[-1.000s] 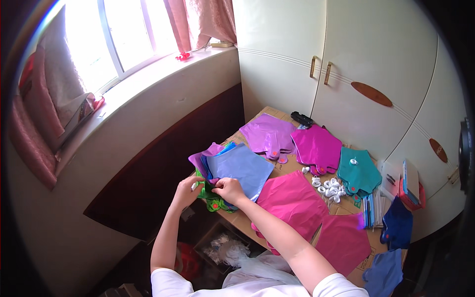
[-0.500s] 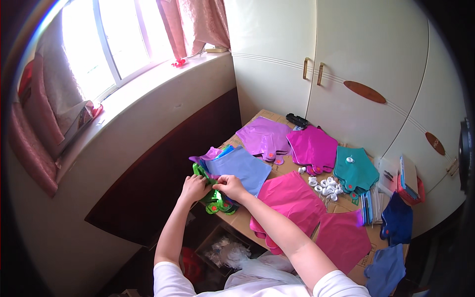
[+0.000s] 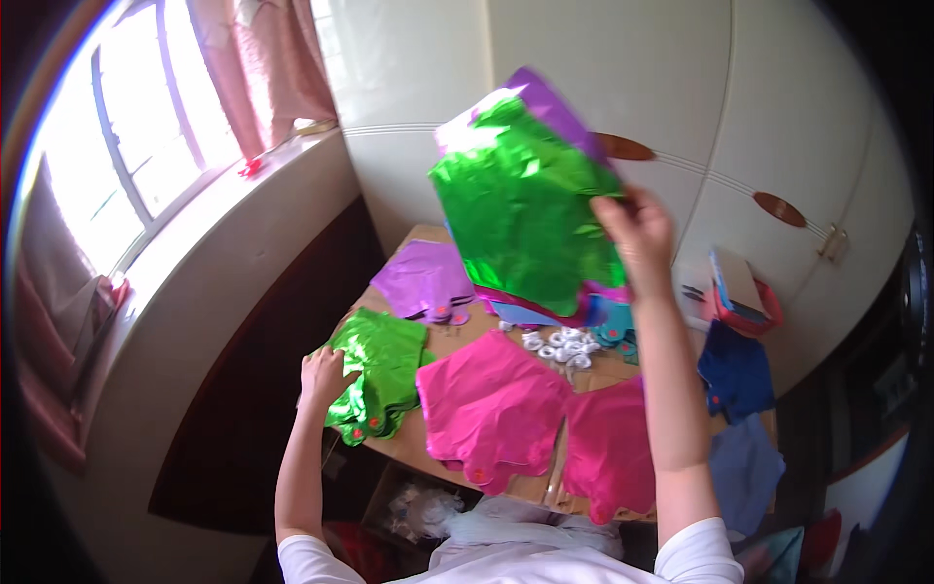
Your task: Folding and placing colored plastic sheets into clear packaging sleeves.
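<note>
My right hand (image 3: 640, 238) is raised above the table and grips a stack of flat foil balloons (image 3: 530, 200) by its right edge. Bright green foil faces me, with purple, magenta and blue edges showing behind it. Low at the left, my left hand (image 3: 325, 378) is closed at the left edge of a pile of green foil balloons (image 3: 384, 365), whose rounded tabs carry red dots. Its fingertips are partly hidden. Pink foil balloons (image 3: 496, 404) lie to the right of that pile, with a second pink pile (image 3: 608, 448) beside them.
Purple foil balloons (image 3: 423, 277), small white rolls (image 3: 569, 346) and a dark blue pile (image 3: 736, 370) lie on the cardboard-covered table (image 3: 443, 346). A light blue pile (image 3: 744, 472) hangs at the right edge. A red basket (image 3: 759, 316) stands behind. White cabinet doors (image 3: 409, 180) rise at the back.
My right hand has lifted a mixed foil stack up and to the right. Green foil balloons now lie spread at the left under my left hand. The view has turned right.
</note>
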`<state>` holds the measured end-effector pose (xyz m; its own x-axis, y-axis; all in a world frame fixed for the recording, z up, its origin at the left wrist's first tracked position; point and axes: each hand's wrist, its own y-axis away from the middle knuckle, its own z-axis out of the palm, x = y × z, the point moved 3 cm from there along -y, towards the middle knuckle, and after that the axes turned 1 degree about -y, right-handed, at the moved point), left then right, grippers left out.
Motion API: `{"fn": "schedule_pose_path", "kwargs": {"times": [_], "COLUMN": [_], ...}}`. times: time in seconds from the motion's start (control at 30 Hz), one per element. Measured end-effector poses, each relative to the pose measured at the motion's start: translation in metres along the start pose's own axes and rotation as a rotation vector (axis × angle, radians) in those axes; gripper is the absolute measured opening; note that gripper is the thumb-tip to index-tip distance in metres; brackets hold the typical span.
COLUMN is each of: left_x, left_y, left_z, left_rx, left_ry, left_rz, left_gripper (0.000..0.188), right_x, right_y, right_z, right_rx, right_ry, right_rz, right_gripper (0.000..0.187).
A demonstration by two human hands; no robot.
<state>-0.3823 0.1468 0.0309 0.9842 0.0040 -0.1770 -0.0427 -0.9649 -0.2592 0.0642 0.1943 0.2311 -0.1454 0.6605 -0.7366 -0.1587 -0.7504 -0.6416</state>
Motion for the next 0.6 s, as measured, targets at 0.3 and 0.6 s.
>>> {"fn": "schedule_pose_path", "kwargs": {"times": [0.3, 0.6], "left_x": [0.323, 0.482], "left_y": [-0.167, -0.247], "left_z": [-0.012, 0.038], "left_rx": [0.081, -0.001], "left_ry": [0.673, 0.492], "left_rz": [0.740, 0.664], "left_gripper": [0.025, 0.039], "right_x": [-0.177, -0.190], "right_y": [0.103, 0.152], "right_z": [-0.126, -0.156], "right_rx": [0.210, -0.125], "right_ry": [1.256, 1.553], "right_rz": [-0.742, -0.619], "right_gripper": [0.015, 0.026]}}
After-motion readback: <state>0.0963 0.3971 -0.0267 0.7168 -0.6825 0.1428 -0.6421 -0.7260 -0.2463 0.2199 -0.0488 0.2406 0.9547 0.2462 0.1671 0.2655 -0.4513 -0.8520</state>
